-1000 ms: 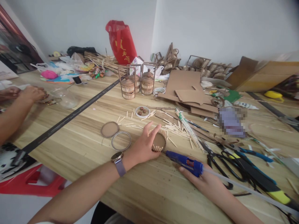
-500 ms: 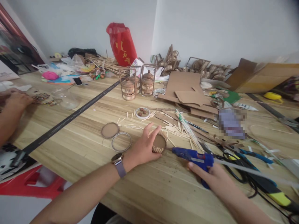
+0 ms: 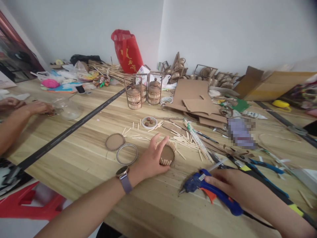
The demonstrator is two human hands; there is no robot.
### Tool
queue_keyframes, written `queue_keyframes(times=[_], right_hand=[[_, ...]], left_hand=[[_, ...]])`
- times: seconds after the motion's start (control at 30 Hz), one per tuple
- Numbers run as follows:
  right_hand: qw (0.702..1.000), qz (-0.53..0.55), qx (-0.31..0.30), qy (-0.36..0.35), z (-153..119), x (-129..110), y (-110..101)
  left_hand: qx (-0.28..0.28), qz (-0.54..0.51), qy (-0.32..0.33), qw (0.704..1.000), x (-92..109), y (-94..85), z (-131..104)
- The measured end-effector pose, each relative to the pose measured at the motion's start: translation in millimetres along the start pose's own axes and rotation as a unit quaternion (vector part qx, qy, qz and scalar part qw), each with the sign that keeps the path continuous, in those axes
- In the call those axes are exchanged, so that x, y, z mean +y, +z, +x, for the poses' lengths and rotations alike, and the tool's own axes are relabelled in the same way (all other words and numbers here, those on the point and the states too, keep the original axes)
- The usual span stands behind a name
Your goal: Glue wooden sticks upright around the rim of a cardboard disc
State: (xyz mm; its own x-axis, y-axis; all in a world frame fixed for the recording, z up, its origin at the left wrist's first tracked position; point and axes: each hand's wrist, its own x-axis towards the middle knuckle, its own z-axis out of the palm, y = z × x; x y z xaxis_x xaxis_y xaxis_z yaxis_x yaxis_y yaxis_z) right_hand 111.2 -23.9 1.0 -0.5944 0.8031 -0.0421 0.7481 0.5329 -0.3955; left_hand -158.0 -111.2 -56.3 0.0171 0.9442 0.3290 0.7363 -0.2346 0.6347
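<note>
My left hand (image 3: 148, 158) rests around the near left side of a round cardboard base (image 3: 167, 154) edged with short upright sticks, thumb and fingers against its rim. In my right hand (image 3: 223, 183) is a blue glue gun (image 3: 194, 181) with an orange trigger, its nozzle pointing down and left just over the table. Left of my left hand lie a pale ring (image 3: 127, 154) and a round brown disc (image 3: 115, 142). Short loose sticks (image 3: 182, 138) are scattered behind the base, near a white dish (image 3: 149, 123) holding several brown balls.
Small lidded stick baskets (image 3: 134, 97) stand behind, beside cardboard sheets (image 3: 190, 92) and a red bag (image 3: 127, 51). Pliers (image 3: 267, 165) and cables lie at right. Another person's hands (image 3: 37, 107) work at the far left.
My right hand has turned the glue gun from pointing left at the base to pointing down-left, nearer the table's front. The other person's hand has moved right. My left hand keeps its place.
</note>
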Motion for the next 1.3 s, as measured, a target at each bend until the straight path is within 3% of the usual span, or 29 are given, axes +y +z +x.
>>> queue_keyframes(times=[0.13,0.3,0.43,0.57,0.73,0.87,0.97,1.03,1.13,1.3], right_hand=[[0.99,-0.139,-0.031,-0.009,24,-25,-8],[0.97,-0.23,-0.062,-0.058,64,-58,20],[0.962,-0.257,-0.066,-0.067,80,-62,42],[0.961,-0.255,-0.073,-0.073,77,-58,37],[0.974,-0.21,-0.06,-0.065,68,-51,11],[0.985,-0.102,-0.049,-0.13,61,-49,2],[0.982,0.033,-0.061,-0.176,56,-53,1],[0.976,0.085,-0.103,-0.174,55,-58,2],[0.967,0.118,-0.143,-0.174,54,-63,4],[0.959,0.156,-0.13,-0.198,58,-61,17]], left_hand=[[0.001,0.001,-0.002,1.0,0,0.6,1],[0.004,0.0,0.002,1.0,-2,0.8,2],[0.004,-0.008,0.006,1.0,-3,1.4,2],[0.001,-0.013,0.007,1.0,-4,2.3,3],[0.003,-0.018,0.012,1.0,-3,1.3,3],[0.004,-0.016,0.013,1.0,-2,-0.2,3],[0.005,-0.013,0.012,1.0,-1,-0.6,4],[0.002,-0.011,0.014,1.0,-1,-0.8,4],[-0.001,-0.013,0.016,1.0,-2,-0.9,4],[0.002,-0.029,0.019,0.999,-4,-0.1,5]])
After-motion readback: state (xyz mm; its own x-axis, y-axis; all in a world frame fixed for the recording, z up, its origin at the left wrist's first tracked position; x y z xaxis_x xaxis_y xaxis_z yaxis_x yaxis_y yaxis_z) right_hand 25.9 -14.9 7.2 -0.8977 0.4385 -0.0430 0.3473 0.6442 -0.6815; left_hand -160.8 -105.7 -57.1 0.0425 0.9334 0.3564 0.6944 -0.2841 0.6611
